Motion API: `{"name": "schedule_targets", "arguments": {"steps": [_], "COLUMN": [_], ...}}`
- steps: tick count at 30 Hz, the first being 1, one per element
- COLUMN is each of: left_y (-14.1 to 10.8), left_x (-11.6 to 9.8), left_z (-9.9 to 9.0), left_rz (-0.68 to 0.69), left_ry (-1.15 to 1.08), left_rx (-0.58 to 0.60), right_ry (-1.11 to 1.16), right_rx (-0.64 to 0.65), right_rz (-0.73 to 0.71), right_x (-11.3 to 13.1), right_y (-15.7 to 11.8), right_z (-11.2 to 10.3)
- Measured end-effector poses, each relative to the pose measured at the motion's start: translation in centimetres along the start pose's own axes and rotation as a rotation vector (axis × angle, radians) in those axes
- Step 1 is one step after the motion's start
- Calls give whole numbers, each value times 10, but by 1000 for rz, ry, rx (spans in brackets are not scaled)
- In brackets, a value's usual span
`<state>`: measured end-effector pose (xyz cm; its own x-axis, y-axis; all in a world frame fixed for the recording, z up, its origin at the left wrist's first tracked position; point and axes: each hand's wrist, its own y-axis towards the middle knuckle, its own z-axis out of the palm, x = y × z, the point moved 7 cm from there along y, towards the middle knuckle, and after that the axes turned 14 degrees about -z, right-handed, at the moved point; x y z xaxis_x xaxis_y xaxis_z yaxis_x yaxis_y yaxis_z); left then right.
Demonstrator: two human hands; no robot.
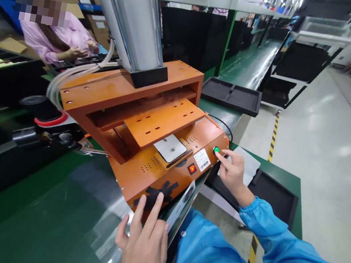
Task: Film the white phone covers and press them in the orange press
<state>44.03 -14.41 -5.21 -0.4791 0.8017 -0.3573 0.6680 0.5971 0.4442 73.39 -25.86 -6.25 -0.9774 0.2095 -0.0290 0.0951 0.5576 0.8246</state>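
Observation:
An orange press machine (159, 183) stands on the green bench in front of me. My right hand (232, 171) reaches to its right side, the index fingertip on or right at the green button (216, 149); the fingers are apart and hold nothing. My left hand (145, 244) lies with fingers spread at the machine's front left, by the black tape patch (161, 192). A flat white plate with small dark marks (172, 149) sits partly beneath the orange upper plate (163, 122). Between my hands are a lit red switch (192, 168) and a white label (202, 160).
Black trays lie behind the machine (232, 96) and to the right (273, 194). A metal cylinder (131, 15) rises above the press, with clear hoses (59, 84) at its left. Across the bench sits a person in pink (49, 36). A cart (303, 63) stands farther back.

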Motion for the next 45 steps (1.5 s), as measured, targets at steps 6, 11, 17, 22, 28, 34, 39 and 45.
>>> {"name": "schedule_targets", "arguments": {"steps": [6, 11, 17, 22, 28, 34, 39, 45], "left_y": [1, -16, -24, -35, -57, -69, -84, -123], "left_x": [-5, -36, -73, -68, -54, -43, 1, 50], "left_z": [-9, -15, 30, 32, 31, 5, -28, -41], "left_rz": [9, -123, -145, 8, 73, -22, -234, -489], "left_ry": [-26, -248, -392, -422, -557, -572, -326, 296], "left_rx": [30, -12, 178, 283, 363, 284, 157, 132], "right_ry": [189, 860, 1211, 479, 192, 76, 13, 68], "right_rx": [7, 46, 285, 364, 741, 841, 698, 221], "right_rz": [95, 339, 915, 871, 694, 392, 194, -174], "right_x": [-12, 33, 89, -47, -138, -123, -119, -19], "right_y": [6, -42, -116, -138, -166, -164, -158, -112], "right_z": [0, -29, -24, -21, 21, 46, 50, 34]}}
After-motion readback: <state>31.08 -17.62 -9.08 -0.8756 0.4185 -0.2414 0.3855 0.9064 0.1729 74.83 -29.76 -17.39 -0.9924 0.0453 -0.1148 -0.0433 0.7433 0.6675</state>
